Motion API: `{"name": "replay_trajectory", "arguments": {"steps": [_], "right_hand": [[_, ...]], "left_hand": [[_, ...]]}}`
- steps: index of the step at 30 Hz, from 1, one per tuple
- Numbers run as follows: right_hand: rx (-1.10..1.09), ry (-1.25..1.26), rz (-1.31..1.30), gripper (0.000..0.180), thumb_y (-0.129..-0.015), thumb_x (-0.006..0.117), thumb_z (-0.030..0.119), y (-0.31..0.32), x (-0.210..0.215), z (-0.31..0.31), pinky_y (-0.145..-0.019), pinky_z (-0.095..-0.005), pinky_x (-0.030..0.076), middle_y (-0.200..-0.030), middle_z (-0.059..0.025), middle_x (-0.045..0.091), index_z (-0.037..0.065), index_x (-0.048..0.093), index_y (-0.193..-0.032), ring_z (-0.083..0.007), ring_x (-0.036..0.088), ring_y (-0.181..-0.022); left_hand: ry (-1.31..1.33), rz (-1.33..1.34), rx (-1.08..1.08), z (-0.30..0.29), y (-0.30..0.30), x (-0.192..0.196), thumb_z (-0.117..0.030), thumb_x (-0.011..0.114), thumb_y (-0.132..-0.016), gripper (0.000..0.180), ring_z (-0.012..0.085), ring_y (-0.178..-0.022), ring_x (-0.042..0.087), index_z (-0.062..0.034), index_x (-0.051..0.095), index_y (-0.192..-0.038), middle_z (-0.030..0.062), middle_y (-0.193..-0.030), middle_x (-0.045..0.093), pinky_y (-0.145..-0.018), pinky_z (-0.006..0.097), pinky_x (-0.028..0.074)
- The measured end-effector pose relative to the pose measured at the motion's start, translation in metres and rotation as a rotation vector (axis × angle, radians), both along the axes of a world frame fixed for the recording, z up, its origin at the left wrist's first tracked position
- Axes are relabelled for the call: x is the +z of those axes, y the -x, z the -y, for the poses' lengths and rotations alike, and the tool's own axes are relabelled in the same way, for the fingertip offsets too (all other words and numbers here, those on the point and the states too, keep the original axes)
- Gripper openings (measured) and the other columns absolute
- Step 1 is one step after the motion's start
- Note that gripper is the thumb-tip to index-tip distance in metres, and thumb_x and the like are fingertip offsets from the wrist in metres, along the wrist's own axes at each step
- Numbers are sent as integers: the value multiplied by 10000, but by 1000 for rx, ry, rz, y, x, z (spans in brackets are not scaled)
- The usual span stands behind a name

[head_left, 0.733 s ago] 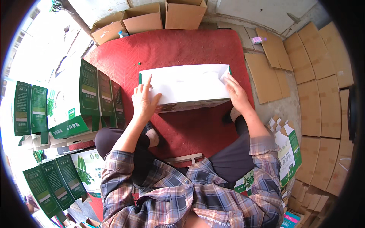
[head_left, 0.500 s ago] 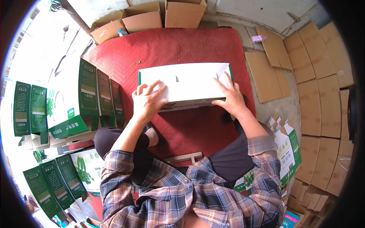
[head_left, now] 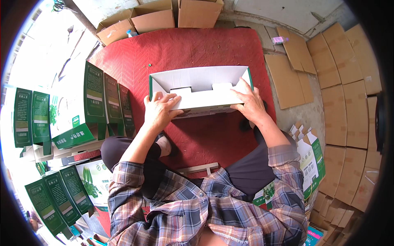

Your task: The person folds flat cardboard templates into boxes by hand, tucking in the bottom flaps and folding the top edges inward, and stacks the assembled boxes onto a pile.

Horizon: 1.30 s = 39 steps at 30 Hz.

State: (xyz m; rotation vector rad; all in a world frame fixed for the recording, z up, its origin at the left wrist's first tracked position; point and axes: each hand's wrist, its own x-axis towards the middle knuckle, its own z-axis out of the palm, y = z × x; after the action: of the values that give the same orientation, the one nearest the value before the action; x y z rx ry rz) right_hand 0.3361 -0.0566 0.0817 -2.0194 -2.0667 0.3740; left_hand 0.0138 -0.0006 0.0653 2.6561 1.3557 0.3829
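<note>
I had the white-and-green cardboard carton [head_left: 207, 99] in front of me over the red mat [head_left: 205, 45], its white inside facing up; whether its base rested fully on the mat, I couldn't tell. My left hand [head_left: 162, 109] was clamped on the left part of its near edge, fingers over the white panel and thumb along the fold, and my right hand [head_left: 250, 103] gripped the right part the same way, the two well apart. Beyond my fingers, two white tabs [head_left: 181, 90] stood out against the open hollow. I judged that uneven pressure from my hands could skew the carton or crease the panel, and that a tab caught at a bad angle could bend or tear. The printed cartons [head_left: 96, 96] stood near my left knee [head_left: 115, 149], so a careless swing of that arm might have toppled one.
</note>
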Motion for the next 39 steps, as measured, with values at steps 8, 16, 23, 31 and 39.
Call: {"name": "replay_trajectory", "arguments": {"steps": [8, 16, 23, 31, 39], "right_hand": [[5, 7, -27, 553, -696, 790, 261, 0, 4, 3, -963, -420, 448, -1449, -78, 366, 222, 619, -1220, -358, 476, -1098], [-502, -130, -788, 444, -962, 495, 369, -66, -47, -21, -860, -378, 490, -1120, -131, 618, 58, 490, -1279, -251, 595, -1032], [-705, 642, -972, 624, -907, 462, 546, -50, -34, -15, -716, -488, 557, -1196, -133, 580, 59, 492, -1296, -288, 557, -1083], [-622, 528, -1018, 581, -880, 522, 476, -66, -35, -17, -750, -384, 547, -1138, -117, 595, 39, 513, -1262, -206, 595, -987], [-537, -18, -1545, 356, -935, 541, 334, -60, 16, -10, -801, -279, 468, -1028, -64, 647, 25, 645, -1079, -126, 605, -896]], "left_hand": [[16, 9, 3, 1, 2, 0, -476, 701, -716, 530, 200, -1088, 470, -220, 638, -1175, -44, -1205, 584, -943, 507, 309], [265, 1082, 584, -35, 52, -47, -302, 559, -949, 442, 177, -921, 539, -48, 487, -1304, 92, -1092, 572, -810, 321, 452], [979, 941, 538, -30, 57, -65, -224, 542, -932, 328, 208, -967, 617, -27, 550, -1195, 112, -1123, 614, -818, 328, 499], [738, 1014, 326, -34, 50, -38, -467, 438, -953, 497, 132, -837, 594, -34, 600, -1136, 74, -1017, 632, -717, 281, 478], [954, 1767, 189, -38, 58, 12, -466, 354, -994, 609, 259, -1175, 501, 35, 414, -1334, 175, -1286, 506, -1009, 388, 395]]}}
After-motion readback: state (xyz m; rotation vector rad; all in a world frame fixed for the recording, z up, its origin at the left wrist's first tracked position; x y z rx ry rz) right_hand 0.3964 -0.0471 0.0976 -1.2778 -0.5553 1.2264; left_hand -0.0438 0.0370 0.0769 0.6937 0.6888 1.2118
